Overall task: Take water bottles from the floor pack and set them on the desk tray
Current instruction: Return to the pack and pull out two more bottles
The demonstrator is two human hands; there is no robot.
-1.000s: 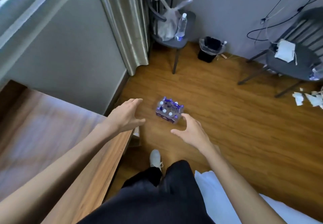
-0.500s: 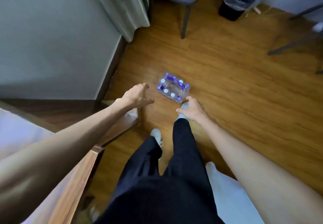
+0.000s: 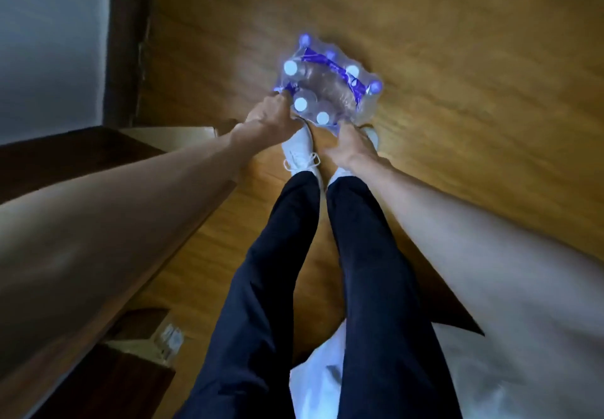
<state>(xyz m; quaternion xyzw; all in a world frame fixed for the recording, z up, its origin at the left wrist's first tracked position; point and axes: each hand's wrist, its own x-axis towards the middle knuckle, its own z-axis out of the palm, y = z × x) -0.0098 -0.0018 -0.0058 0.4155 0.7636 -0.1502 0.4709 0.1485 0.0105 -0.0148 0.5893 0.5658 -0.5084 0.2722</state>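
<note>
Wooden floor (image 3: 457, 59) now fills most of the view, whereas half a second ago the curtain, chair leg and bin were seen at the top; these have gone out of frame as the head has been lowered. Both hands, which were then held apart and short of the pack, have been brought down onto it.

At the far left a pale wall (image 3: 49, 43) is met by a dark skirting board (image 3: 125, 43). Below it the surface (image 3: 81, 271) is seen, its wooden edge running diagonally under the left forearm, just beside the left trouser leg. The left hand (image 3: 268, 118) is closed on the near left corner of the water bottle pack (image 3: 328, 84), its fingers curled into the purple wrap. The pack stands on the floor just ahead of two white shoes (image 3: 302, 150), touching or nearly touching their toes. It is wrapped in clear film with purple bands across the top, and white caps are visible; the picture is blurred, so the bottle count cannot be told. The right hand (image 3: 351, 146) is laid against the pack's near right edge, fingers bent onto the film; whether it is fully clamped cannot be told. Open floor lies beyond and to the right of the pack. A white sheet (image 3: 320, 382) is seen at the bottom, between the legs.
</note>
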